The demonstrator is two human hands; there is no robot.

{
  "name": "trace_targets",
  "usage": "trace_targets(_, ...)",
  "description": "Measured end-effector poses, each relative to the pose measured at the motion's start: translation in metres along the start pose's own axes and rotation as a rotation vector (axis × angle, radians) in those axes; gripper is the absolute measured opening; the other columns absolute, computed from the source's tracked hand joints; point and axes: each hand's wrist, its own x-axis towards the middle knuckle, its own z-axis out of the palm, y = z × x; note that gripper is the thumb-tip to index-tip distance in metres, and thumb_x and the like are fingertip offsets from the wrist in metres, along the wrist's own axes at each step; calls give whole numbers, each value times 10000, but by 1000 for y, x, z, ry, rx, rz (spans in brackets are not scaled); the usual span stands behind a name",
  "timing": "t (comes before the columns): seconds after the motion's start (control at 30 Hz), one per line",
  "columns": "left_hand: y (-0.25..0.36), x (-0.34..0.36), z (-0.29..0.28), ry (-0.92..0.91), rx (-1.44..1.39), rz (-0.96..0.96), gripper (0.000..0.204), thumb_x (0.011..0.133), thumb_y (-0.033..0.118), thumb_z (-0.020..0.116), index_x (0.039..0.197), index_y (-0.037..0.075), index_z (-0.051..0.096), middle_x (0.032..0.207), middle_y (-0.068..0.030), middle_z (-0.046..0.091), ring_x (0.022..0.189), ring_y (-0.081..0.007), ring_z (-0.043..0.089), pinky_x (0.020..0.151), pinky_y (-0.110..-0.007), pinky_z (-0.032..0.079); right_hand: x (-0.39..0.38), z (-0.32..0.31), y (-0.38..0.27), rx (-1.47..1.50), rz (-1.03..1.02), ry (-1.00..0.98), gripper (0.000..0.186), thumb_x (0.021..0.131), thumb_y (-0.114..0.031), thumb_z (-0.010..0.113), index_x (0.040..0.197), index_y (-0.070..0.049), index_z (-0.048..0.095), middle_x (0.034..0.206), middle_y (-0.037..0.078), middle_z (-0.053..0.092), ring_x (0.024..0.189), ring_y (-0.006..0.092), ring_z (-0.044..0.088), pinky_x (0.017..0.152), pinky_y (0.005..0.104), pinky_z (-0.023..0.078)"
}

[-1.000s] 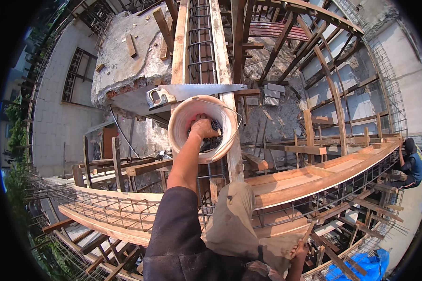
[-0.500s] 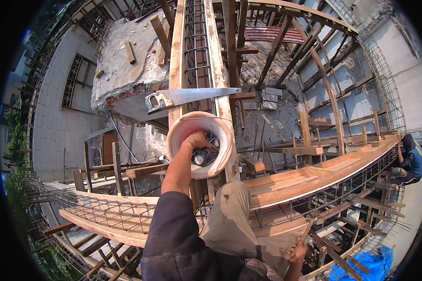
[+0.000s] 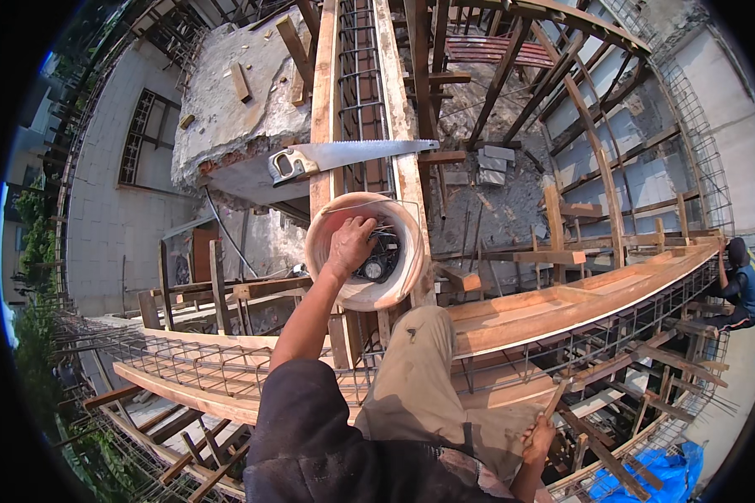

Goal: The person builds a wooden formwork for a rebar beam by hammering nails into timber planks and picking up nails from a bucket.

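My left hand (image 3: pixel 352 245) is inside the pale, worn bucket (image 3: pixel 319 277), near its left inner wall, with the fingers curled. What they hold, if anything, is too small to make out. Low in the bucket lie thin metal pieces that look like nails (image 3: pixel 386 239) and a round, dark-rimmed item (image 3: pixel 372 269). A handsaw (image 3: pixel 356 152) with a pale handle rests across the two form boards just beyond the bucket. Down at the right, my right hand (image 3: pixel 538 438) is closed round a slim wooden handle (image 3: pixel 554 400); its other end is not clear.
Timber formwork (image 3: pixel 562 318) with a rebar cage (image 3: pixel 201 369) curves across below me. Another rebar-filled form (image 3: pixel 359 75) runs away ahead. A broken concrete slab (image 3: pixel 243 109) stands at the left. A co-worker (image 3: pixel 740 285) is at the far right, above a blue tarp (image 3: pixel 654 474).
My left hand has come up from deep in the bucket toward its upper left side, uncovering more of the contents. The view has shifted slightly. My right hand still grips the wooden handle.
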Motion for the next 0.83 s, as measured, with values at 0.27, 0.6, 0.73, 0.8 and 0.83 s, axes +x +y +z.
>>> trace_targets(0.27, -13, -40, 8, 31, -453, 41, 523, 822, 80, 653, 1333, 5, 571, 1304, -223, 609, 1184, -383, 597, 1024, -459, 470, 9, -5, 5, 22, -8, -14, 188, 993, -331, 598, 960, -169, 506, 648, -9, 473, 445, 121, 468, 358, 288, 391)
trace_targets(0.6, -12, -32, 3, 114, -407, -208, 218, 854, 149, 663, 1030, 47, 742, 980, -216, 720, 996, -376, 682, 906, -440, 524, 27, -13, 17, 17, -34, -35, 208, 989, -319, 611, 989, -180, 457, 656, -8, 475, 442, 117, 462, 347, 295, 381)
trace_targets(0.73, -6, -5, 27, -41, -282, -231, 256, 840, 257, 712, 1011, 70, 753, 1007, -219, 717, 1023, -370, 675, 932, -469, 517, 28, -13, 19, 9, -63, -24, 230, 981, -355, 629, 968, -159, 510, 639, 10, 499, 426, 133, 484, 335, 301, 421)
trace_targets(0.8, 0, 6, 35, -126, -174, -273, 314, 823, 306, 737, 1020, 63, 755, 1055, -215, 715, 1030, -368, 675, 942, -463, 517, 28, -12, 19, 11, -57, -15, 239, 976, -361, 636, 970, -157, 511, 636, 11, 498, 429, 133, 488, 335, 300, 424)
trace_targets(0.83, 3, 10, 41, -213, -64, -316, 376, 806, 356, 763, 1030, 55, 758, 1104, -210, 713, 1037, -366, 675, 952, -457, 518, 28, -13, 19, 9, -48, -4, 249, 971, -366, 643, 971, -155, 512, 634, 11, 497, 432, 134, 492, 336, 299, 426)
